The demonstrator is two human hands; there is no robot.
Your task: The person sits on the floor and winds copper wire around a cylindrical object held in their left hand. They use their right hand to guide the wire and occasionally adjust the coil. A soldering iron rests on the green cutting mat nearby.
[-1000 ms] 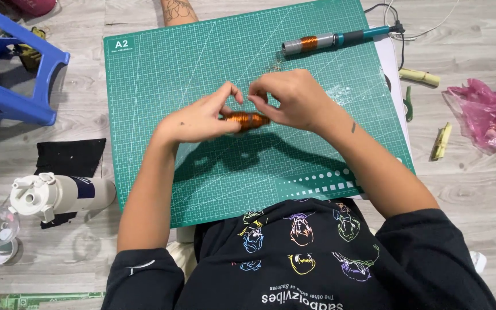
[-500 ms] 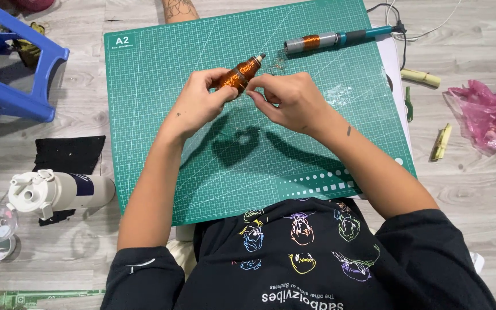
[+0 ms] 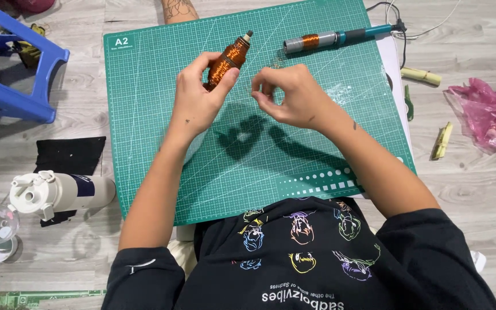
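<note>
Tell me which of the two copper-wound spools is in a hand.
The spool gripped by the left hand, tilted above the green cutting mat. The other, on the teal-handled tool, lies untouched at the mat's top edge.

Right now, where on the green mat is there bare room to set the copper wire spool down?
The cutting mat is bare along its left side, between its left edge and the left hand holding the spool. The lower middle, under both forearms, is bare too. The top right is crowded by the grey and teal tool.
</note>
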